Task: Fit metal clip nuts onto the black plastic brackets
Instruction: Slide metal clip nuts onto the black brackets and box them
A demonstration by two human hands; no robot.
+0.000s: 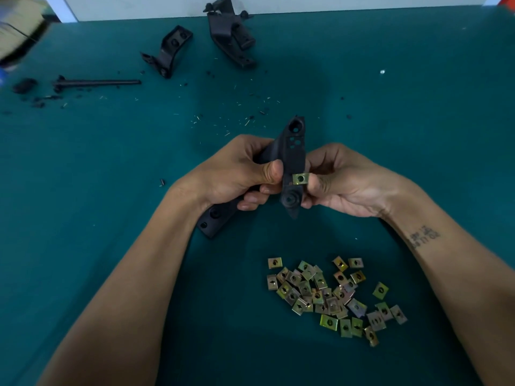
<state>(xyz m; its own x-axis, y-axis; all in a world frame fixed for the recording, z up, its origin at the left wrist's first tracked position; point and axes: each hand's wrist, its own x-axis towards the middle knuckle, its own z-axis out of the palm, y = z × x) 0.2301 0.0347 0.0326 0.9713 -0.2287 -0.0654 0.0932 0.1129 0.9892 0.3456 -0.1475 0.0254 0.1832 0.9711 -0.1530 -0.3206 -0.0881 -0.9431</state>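
At the far left edge sits a blurred tan box (19,26), too smeared for me to say more. Below it on the green mat (83,168) lies a small black lump (24,85), then a thin black rod (97,82) lying level, with black crumbs and pale slivers scattered around it. Further along, a spare bracket (167,51) rests at the back of the mat, and right of that a larger black part (231,37) leans against the white wall.

My left hand (237,174) grips the bracket (292,151) I am working on: fingers curled round its long arm, thumb pressed against its near face. The lower arm of that bracket pokes out under my wrist, its end close over the mat; whether it touches I cannot tell. The other arm stands nearly upright between my hands, holes showing near its top.

A clip nut (300,178) sits on the right edge of that upright arm, low down, just above a round boss. My right hand (342,185) pinches it there, thumb tip against its outer side, the other fingers curled behind the bracket.

Nearer me and to the right, the pile of nuts (331,296) lies loose on the mat, yellowish and grey, a few strays at its right edge. Far right, a tiny white speck (382,71) lies alone.
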